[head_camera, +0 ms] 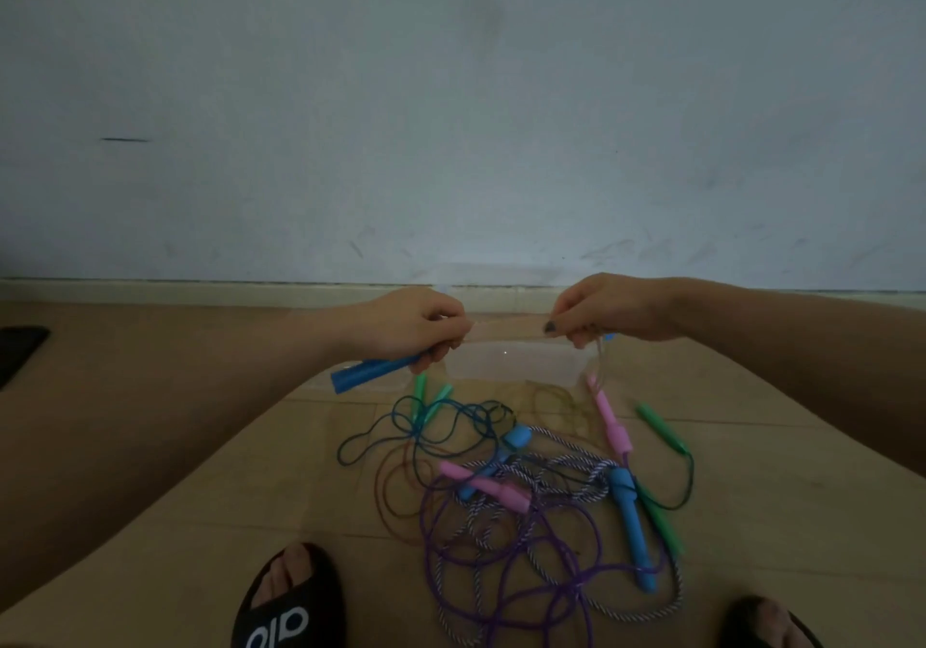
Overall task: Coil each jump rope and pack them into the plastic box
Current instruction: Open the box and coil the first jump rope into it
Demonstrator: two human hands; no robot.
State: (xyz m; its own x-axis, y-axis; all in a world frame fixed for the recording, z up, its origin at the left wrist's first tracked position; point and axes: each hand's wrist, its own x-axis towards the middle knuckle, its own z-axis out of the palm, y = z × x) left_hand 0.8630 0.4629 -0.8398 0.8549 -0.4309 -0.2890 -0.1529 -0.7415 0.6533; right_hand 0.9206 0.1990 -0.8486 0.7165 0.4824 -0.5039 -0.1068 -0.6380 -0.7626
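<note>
Both hands are raised over the clear box (506, 366), the left hand (416, 326) closing its grip on a blue handle (373, 374), the right hand (601, 311) pinching its pale cord taut, seemingly to start coiling, while the other ropes (526, 497) lie tangled on the floor.

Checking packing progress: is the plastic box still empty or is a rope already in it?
Looks empty: the clear plastic box shows only its bare bottom. The ropes lie tangled on the floor in front of it.

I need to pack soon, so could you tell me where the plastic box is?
In the head view, the clear plastic box sits on the floor by the wall, behind the tangled ropes.
</note>
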